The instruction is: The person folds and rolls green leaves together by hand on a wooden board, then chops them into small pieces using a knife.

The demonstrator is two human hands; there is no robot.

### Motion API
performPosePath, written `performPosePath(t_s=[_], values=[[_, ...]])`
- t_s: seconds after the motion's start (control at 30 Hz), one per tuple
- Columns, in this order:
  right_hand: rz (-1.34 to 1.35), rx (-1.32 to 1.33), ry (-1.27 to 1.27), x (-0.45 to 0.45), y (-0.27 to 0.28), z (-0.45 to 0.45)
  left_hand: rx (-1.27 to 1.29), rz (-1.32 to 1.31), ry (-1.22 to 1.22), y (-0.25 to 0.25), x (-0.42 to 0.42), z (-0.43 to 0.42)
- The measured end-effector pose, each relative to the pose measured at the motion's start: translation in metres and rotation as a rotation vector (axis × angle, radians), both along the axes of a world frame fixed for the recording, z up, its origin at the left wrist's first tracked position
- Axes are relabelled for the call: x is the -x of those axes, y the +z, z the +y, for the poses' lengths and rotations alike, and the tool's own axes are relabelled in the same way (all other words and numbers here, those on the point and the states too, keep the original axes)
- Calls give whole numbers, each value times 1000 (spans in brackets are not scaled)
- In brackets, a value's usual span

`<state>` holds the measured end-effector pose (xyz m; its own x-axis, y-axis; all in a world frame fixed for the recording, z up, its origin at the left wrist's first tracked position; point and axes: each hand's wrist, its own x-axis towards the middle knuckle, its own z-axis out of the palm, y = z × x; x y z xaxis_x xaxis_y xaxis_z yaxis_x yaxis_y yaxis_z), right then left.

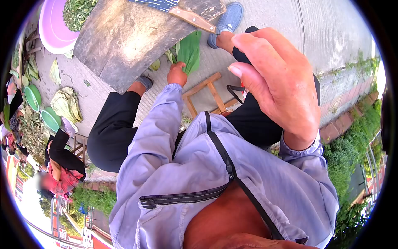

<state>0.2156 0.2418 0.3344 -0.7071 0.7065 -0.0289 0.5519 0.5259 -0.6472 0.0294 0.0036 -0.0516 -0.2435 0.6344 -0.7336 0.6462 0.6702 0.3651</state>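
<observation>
A worn wooden board [124, 41] is placed at 11 o'clock. At 10 o'clock stands a pink basin [49, 29], containing chopped leaves [78, 14]. On the board, near 12 o'clock, lies a wooden-handled cleaver [192, 18]. Below it, a broad green leaf [191, 52] is held by the left grip [177, 75], at 11 o'clock. The right grip [282, 79], at 2 o'clock, is open, thumb apart from the curved fingers.
</observation>
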Motion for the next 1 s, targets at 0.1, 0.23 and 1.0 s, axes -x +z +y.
performPosePath(t_s=[0.1, 0.23, 1.0], values=[[14, 19, 8, -2, -2, 3, -200, 45, 42, -10, 22, 13], [0, 40, 13, 0, -2, 3, -260, 111, 19, -39, 48, 30], [-105, -97, 73, 4, -17, -10, -291, -53, 77, 87, 29, 7]])
